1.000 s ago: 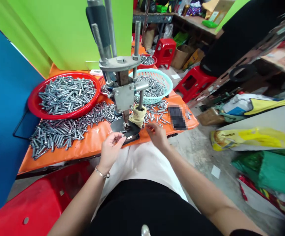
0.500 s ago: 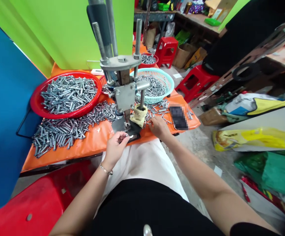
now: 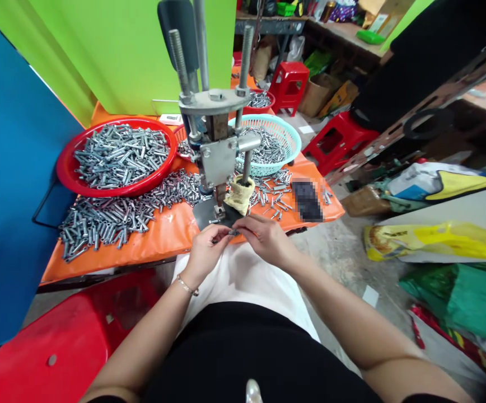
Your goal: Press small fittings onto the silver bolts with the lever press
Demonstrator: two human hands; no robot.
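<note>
My left hand (image 3: pixel 208 246) and my right hand (image 3: pixel 269 239) meet at the table's front edge, just before a hand press (image 3: pixel 218 162). Between their fingertips is a small grey metal part (image 3: pixel 234 232), pinched from both sides; the fingers cover much of it. Right behind them stands the press, its ram (image 3: pixel 220 196) above a dark base plate (image 3: pixel 203 212). A cream cloth wrap (image 3: pixel 239 197) hangs round the end of its lever. Loose metal pins with eyelet ends (image 3: pixel 108 224) lie heaped to the left, and more pins (image 3: pixel 274 196) are scattered on the right.
A red basin (image 3: pixel 64 165) full of metal pieces stands at the left, a light blue basket (image 3: pixel 291 134) of them behind the press. A phone-like dark slab (image 3: pixel 307 200) lies on the orange table cover (image 3: pixel 171 232). A red stool (image 3: pixel 45 347) is at lower left.
My right hand has come left from the scattered pins on the right and joined my left hand at the small part. The view has shifted slightly.
</note>
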